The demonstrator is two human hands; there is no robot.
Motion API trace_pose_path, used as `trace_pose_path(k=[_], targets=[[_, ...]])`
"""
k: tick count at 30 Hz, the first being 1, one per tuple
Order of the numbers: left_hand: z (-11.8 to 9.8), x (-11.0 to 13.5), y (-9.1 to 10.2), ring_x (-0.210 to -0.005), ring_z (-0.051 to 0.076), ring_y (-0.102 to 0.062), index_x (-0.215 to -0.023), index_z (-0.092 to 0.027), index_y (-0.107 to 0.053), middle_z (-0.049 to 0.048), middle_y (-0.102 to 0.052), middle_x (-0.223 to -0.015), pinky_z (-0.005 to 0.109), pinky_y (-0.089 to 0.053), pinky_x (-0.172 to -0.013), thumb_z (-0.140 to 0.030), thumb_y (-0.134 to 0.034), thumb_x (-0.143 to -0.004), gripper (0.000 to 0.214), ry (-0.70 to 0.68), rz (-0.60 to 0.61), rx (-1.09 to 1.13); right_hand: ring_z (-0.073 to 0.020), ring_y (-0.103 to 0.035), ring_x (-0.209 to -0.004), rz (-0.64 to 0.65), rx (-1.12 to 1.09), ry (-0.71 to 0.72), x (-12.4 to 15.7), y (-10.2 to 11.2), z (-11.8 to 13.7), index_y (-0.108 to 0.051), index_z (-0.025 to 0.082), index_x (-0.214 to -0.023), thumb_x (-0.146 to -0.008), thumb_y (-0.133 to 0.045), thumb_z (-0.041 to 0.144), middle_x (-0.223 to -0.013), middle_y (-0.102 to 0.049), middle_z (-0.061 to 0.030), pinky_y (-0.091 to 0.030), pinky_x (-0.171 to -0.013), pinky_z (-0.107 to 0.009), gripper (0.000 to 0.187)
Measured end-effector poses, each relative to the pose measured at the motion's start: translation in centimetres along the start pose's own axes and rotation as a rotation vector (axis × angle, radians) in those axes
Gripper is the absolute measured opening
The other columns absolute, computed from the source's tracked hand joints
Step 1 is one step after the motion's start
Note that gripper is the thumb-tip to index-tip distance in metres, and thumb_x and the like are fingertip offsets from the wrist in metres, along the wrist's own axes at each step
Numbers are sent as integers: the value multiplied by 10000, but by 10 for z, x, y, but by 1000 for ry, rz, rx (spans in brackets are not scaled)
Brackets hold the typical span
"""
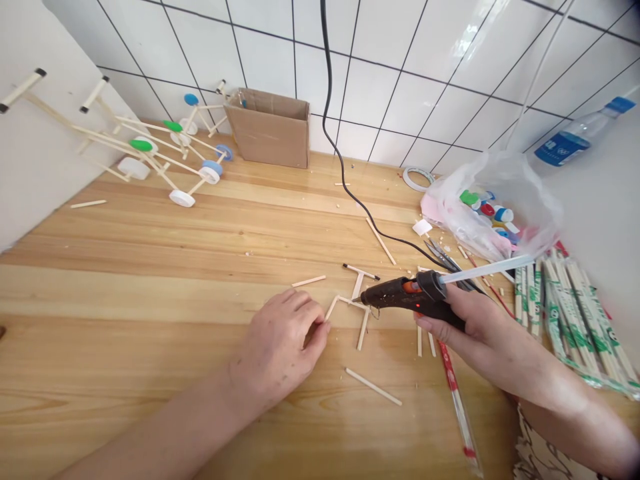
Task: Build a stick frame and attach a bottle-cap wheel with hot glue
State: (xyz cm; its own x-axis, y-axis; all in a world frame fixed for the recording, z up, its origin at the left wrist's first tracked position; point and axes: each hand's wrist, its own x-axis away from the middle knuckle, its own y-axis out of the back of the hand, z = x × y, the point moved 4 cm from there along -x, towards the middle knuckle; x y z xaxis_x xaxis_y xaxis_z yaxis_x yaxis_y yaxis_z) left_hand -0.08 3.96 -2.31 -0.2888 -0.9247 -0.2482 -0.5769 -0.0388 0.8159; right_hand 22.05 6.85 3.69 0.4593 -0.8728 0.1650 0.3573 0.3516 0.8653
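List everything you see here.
glue gun: 1, black, centre right
glue stick: 1, translucent, in gun
stick frame: 1, pale, under nozzle
loose sticks: several, pale, around frame
wheeled models: several, pale, back left
cardboard box: 1, brown, by tiled wall
tape roll: 1, white, back right
cable: 1, black, centre
plastic bag: 1, whitish, right
bottle caps: several, multicoloured, in bag
bottle: 1, clear, far right
scissors: 1, grey, behind gun
wrapped chopsticks: many, pale, right
wrapper: 1, red, front right
table: 1, brown, beneath
left hand: 1, at frame
right hand: 1, on gun
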Motion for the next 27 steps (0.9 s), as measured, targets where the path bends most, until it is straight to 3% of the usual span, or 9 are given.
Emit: trace_pose_path(k=[27], targets=[[-1, -1, 0, -685, 164, -511, -639, -195, -508, 5, -567, -670, 303, -403, -644, -125, -508, -761, 141, 1, 8, -19, -152, -499, -564, -24, 43, 19, 1, 1, 4, -486, 191, -748, -863, -461, 324, -638, -558, -1, -403, -519, -272, 177]])
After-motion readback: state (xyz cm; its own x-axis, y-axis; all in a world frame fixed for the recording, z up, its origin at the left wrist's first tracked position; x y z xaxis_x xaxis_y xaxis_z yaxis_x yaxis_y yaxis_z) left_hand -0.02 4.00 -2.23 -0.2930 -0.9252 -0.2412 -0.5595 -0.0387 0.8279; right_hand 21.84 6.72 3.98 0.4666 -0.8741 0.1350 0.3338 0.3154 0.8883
